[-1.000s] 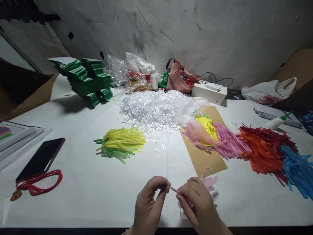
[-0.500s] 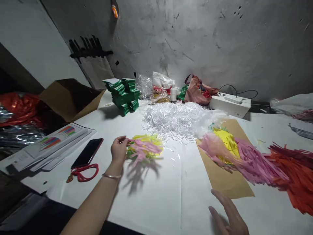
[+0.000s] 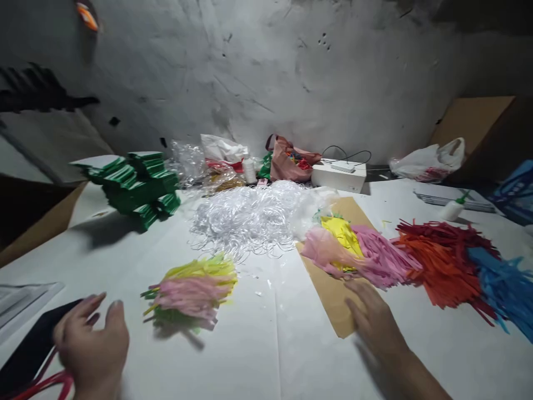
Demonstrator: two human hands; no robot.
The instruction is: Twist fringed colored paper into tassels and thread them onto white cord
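Identifiable as a craft workshop from the bare, scuffed grey wall [image 3: 258, 72] at 12 o'clock, broad white-covered worktable [image 3: 241, 366] at 6, piled white cord [image 3: 254, 214] at the centre, stacked green cut-outs [image 3: 137, 191] at 9, multicoloured fringed bundles [image 3: 437, 272] at 4, and green-tipped bottle [image 3: 452, 210] at 3 o'clock.

A flat bunch of yellow, green and pink fringed tissue-paper tassels [image 3: 192, 294] is lying at seven o'clock from the view's centre, narrow ends pointing toward nine, pink strips covering the middle. A loose pink-and-yellow tissue-paper pile [image 3: 358, 256] is spreading at four o'clock.
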